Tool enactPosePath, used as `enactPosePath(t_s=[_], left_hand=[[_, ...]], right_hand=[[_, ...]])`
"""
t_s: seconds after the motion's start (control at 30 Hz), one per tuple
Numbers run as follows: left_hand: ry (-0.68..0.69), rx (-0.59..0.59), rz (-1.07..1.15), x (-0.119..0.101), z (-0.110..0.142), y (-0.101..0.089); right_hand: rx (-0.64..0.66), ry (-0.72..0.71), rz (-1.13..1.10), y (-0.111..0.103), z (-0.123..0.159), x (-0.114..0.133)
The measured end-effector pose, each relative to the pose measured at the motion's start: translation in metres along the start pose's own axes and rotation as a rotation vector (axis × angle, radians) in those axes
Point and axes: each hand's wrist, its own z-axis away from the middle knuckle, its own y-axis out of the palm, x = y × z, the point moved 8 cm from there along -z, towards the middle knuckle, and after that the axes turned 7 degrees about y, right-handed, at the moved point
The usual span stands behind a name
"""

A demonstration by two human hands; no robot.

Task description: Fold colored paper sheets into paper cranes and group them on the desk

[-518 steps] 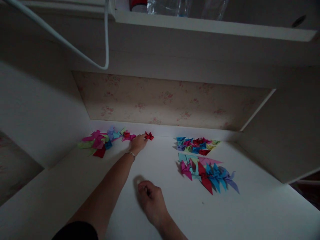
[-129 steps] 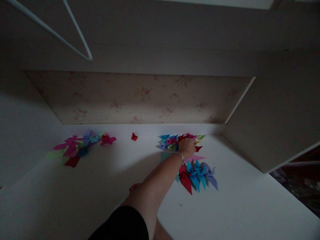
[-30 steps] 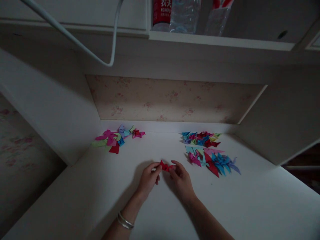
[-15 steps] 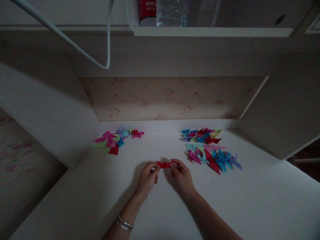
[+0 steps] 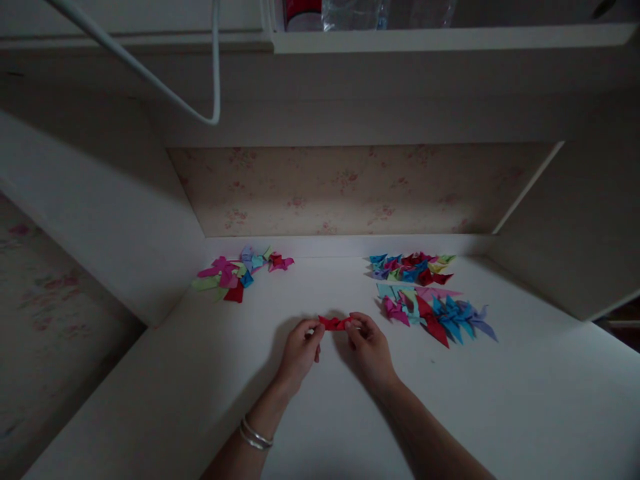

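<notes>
A small red folded-paper piece is stretched between my two hands, just above the white tabletop. My left hand pinches its left end between thumb and forefinger. On the other end, my right hand grips it the same way, hiding the tip. Several colourful folded papers, blue, red, purple and pink, lie right of my right hand. Behind them is a second row of folded papers. A looser pile of folded papers rests at the back left.
The white tabletop ends at a flowered back panel, with side panels left and right. Overhead is a shelf holding clear plastic bottles. A white cable hangs down at the upper left.
The camera view has shifted slightly, so the scene sits a little to the right and higher. Both hands still hold the red folded paper in much the same pose.
</notes>
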Motion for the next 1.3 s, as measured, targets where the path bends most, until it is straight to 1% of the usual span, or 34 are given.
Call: enactPosePath(t_s=[0.23,0.33,0.43,0.6,0.87,1.07,1.3], left_hand=[[-0.013,-0.031,0.026,0.0002,-0.0004,-0.0017],[-0.007,-0.019,0.000,-0.0008,-0.0006,-0.0012],[-0.003,0.001,-0.025,-0.0025,-0.0005,-0.0001],[-0.003,0.011,-0.034,-0.0050,0.0002,0.0007],[-0.001,0.017,-0.003,-0.0025,0.0003,0.0019],[-0.037,0.011,-0.005,0.0016,-0.0003,0.0018],[0.003,0.034,-0.031,0.0019,-0.0012,0.0024]], right_hand=[[0.070,-0.013,0.087,0.0061,0.0029,-0.0013],[0.111,-0.008,0.113,0.0084,0.0022,-0.0033],[0.125,-0.016,0.137,0.0086,0.0013,-0.0045],[0.120,-0.016,0.140,0.0076,0.0007,-0.0057],[0.110,0.003,0.109,0.0072,0.0020,-0.0035],[0.109,0.002,0.098,0.0072,0.0019,-0.0043],[0.105,0.019,0.064,0.0068,0.0013,-0.0052]])
